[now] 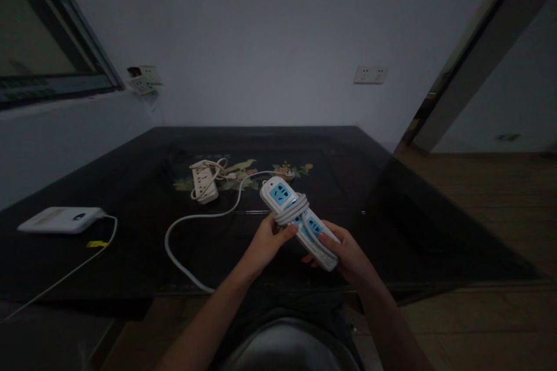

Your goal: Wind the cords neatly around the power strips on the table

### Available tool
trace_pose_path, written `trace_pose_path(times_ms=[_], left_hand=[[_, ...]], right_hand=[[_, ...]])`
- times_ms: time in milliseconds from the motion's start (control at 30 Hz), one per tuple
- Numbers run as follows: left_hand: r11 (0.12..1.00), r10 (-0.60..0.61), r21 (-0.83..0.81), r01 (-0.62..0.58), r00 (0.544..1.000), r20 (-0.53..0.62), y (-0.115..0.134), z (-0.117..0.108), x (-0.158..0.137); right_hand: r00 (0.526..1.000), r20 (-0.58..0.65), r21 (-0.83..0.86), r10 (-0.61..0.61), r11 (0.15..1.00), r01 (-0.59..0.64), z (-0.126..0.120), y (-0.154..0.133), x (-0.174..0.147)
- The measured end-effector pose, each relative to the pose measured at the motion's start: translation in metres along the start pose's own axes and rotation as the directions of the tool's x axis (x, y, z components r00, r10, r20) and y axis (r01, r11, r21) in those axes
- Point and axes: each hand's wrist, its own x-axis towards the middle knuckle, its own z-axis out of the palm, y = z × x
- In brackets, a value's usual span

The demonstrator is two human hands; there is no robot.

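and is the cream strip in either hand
No, the cream strip lies on the table, while left hand and right hand hold the other strip.

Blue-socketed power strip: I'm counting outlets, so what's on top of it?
White cord is wound over the strip, and fingers of the left hand and right hand are on it. The far blue socket panel shows; what coils and fingers cover cannot be seen.

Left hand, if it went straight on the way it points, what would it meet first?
Likely the long white plastic power strip with blue socket panels, which the left hand touches; depth beyond is unclear.
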Motion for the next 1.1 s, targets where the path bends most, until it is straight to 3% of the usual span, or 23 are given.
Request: trace_pose_path(times_ms=[100, 267, 433, 667, 800, 1100], left_hand=[[1.0, 0.015, 0.024, -0.016, 0.999, 0.034, 0.0, -0.002, 0.001], [0.998, 0.014, 0.059, -0.029, 0.972, 0.234, 0.012, -0.011, 0.0], [0.98, -0.018, 0.194, -0.04, 0.956, 0.292, 0.021, -0.023, -0.002], [0.954, 0.15, 0.238, -0.18, 0.979, 0.139, 0.013, -0.023, 0.008], [0.933, 0.195, 0.279, -0.229, 0.97, 0.144, 0.017, -0.02, 0.01], [0.727, 0.206, 0.653, -0.213, 0.974, 0.089, 0.034, -0.019, -0.01]], right_hand=[[0.999, -0.046, 0.027, 0.012, 1.0, -0.011, 0.001, -0.002, 0.0], [0.994, -0.111, 0.077, -0.007, 0.997, 0.015, 0.004, -0.004, -0.005], [0.992, -0.126, 0.092, -0.029, 0.995, 0.04, 0.005, 0.0, -0.012], [0.996, -0.075, 0.11, -0.044, 0.993, 0.052, 0.009, 0.002, -0.018], [0.996, -0.06, 0.167, -0.068, 0.983, 0.077, 0.014, 0.001, -0.021], [0.949, -0.297, 0.163, -0.109, 0.973, 0.162, 0.002, -0.011, -0.014]])
